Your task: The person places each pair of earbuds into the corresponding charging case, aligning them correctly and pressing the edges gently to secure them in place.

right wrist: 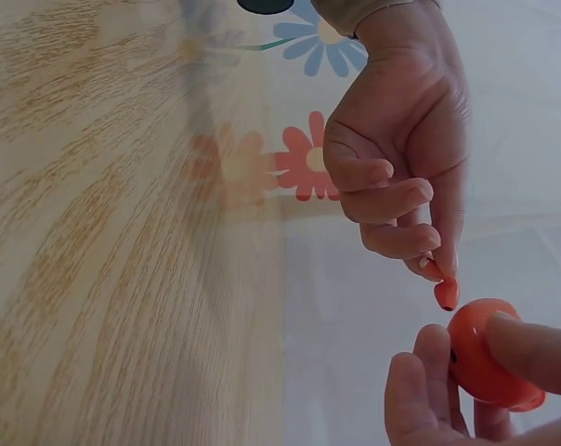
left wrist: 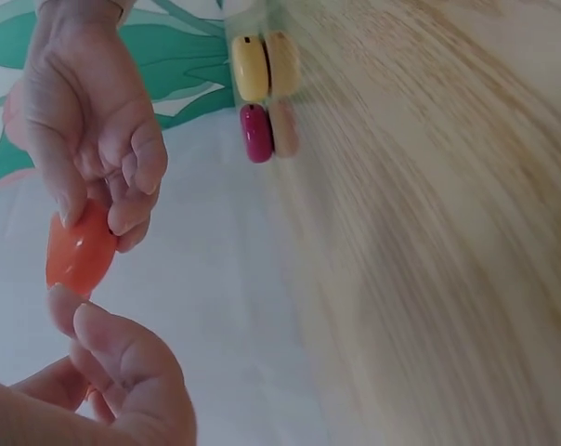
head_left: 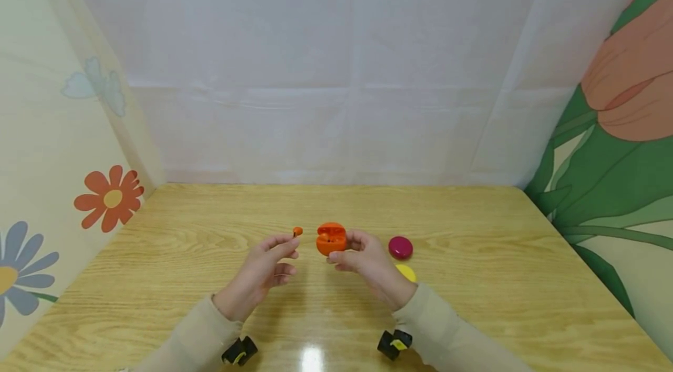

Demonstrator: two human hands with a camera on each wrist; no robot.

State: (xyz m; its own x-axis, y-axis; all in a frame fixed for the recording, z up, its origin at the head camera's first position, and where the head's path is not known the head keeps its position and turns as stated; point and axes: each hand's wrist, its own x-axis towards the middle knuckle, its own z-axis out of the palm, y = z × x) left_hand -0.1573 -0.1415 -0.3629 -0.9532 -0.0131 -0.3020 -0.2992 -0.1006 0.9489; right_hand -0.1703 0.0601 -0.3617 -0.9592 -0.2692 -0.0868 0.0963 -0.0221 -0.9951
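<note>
My left hand (head_left: 263, 267) pinches a small orange earbud (head_left: 297, 231) between thumb and forefinger, held up above the table. Facing it, my right hand (head_left: 370, 264) grips a round orange earbud case (head_left: 331, 245) by its right side, the lid raised and the inside showing. A short gap parts earbud and case in the head view. In the right wrist view the earbud (right wrist: 447, 292) hangs from the left fingertips close beside the case (right wrist: 494, 358). The left wrist view has the case (left wrist: 79, 251) between the right thumb and fingers; the earbud is hidden there.
A dark pink round case (head_left: 401, 247) lies on the wooden table (head_left: 210, 214) right of my right hand. Just nearer, a yellow round case (head_left: 406, 272) is partly covered by that wrist. A pale curtain (head_left: 315, 68) closes the back, with flower-printed sheets at both sides.
</note>
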